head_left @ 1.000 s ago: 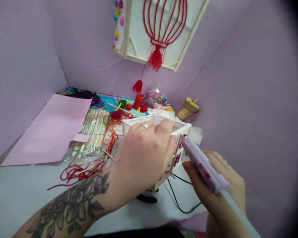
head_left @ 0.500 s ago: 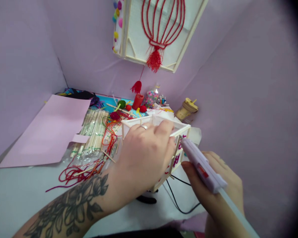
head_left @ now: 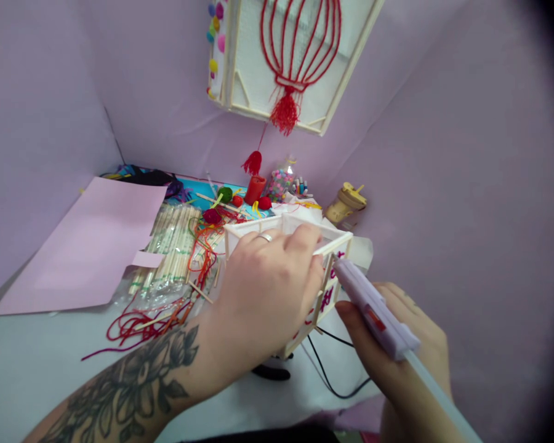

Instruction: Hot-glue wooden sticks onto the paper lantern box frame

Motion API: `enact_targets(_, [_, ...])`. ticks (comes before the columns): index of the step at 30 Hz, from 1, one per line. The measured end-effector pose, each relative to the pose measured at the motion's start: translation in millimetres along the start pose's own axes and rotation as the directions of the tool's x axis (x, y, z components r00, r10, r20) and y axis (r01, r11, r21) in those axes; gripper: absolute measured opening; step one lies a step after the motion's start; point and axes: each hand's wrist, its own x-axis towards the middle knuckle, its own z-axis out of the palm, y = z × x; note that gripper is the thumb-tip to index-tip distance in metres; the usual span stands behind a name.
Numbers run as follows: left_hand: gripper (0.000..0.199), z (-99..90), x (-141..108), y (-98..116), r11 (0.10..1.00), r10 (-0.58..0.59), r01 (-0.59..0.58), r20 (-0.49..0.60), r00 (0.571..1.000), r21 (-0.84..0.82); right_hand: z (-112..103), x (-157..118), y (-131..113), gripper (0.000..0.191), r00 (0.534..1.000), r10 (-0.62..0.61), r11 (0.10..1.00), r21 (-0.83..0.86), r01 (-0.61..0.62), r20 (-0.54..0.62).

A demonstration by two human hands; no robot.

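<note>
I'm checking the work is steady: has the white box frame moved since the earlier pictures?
No, no visible move: the white box frame keeps its place against the tan cup; both shift slightly left in view together.

Looks like a craft corner, hard to place as home or studio; closed in by lilac walls (head_left: 466,184). Strewn across the white tabletop (head_left: 18,363) with bagged wooden sticks (head_left: 170,246), red yarn (head_left: 120,332) and a clear container of coloured pompoms (head_left: 279,184); decked higher up with a yarn-trimmed box (head_left: 247,55); equipped with a glue gun (head_left: 373,307).
</note>
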Motion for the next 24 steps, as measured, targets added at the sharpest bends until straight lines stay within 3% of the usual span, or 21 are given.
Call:
enact_targets(9, [0.015, 2.4, -0.5, -0.1, 1.000, 0.019, -0.018, -0.045, 0.999, 0.009, -0.8, -0.4, 0.8, 0.019, 0.999, 0.027, 0.998, 0.048, -0.026, -0.025])
enact_targets(19, [0.015, 1.1, 1.1, -1.2, 0.999, -0.015, 0.015, 0.001, 1.000, -0.036, 1.4, -2.8, 4.3, 0.027, 0.999, 0.038, 0.999, 0.013, -0.038, 0.010])
enact_targets(24, [0.015, 0.5, -0.2, -1.7, 0.999, -0.018, 0.018, 0.002, 1.000, -0.040, -1.4, -3.2, 2.1, 0.022, 0.999, 0.054, 0.991, 0.122, -0.054, 0.005])
